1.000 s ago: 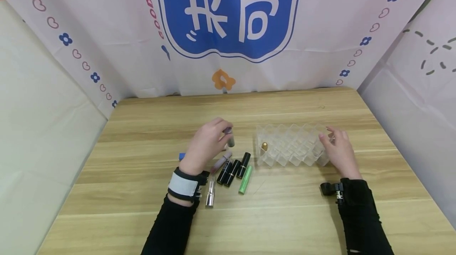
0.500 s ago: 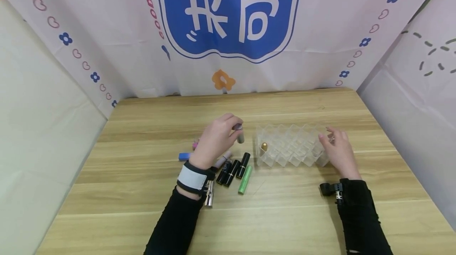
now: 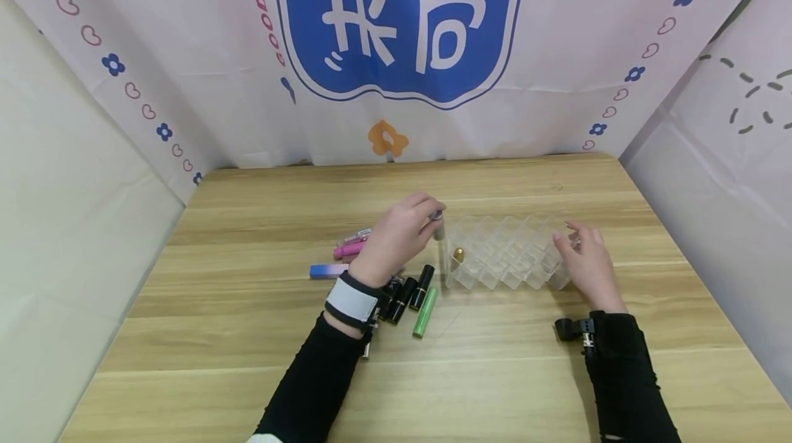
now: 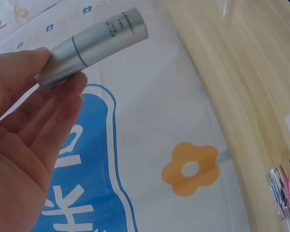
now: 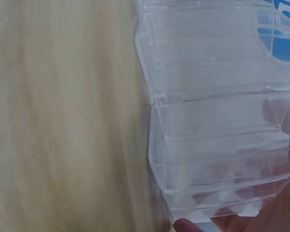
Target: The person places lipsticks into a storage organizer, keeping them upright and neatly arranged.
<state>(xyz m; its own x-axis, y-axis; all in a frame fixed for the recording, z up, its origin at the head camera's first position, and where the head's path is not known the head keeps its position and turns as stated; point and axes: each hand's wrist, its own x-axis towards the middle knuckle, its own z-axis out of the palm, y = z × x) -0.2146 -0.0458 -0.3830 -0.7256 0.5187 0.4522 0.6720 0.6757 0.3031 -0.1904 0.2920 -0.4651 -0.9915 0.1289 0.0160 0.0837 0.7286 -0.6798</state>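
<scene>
Your left hand [image 3: 397, 235] is pinching the likely light, slick lipstick tube [image 4: 106, 42] sensibly by one end, your right hand [image 3: 592, 265] gripping the clear organizer [image 3: 512, 265].

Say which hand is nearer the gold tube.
Left. The left hand is left of the gold tube; the right hand is at the right end of the rack.

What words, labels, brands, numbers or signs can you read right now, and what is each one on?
"GOOD", apparently: pink letters on the white backdrop.
"ay", cut off: backdrop, left wrist view's top-left corner.
White characters on the blue panel: one resembles "米"; the other unreadable.
Print on the silver tube in the left hand: too small and blurred to read.
</scene>
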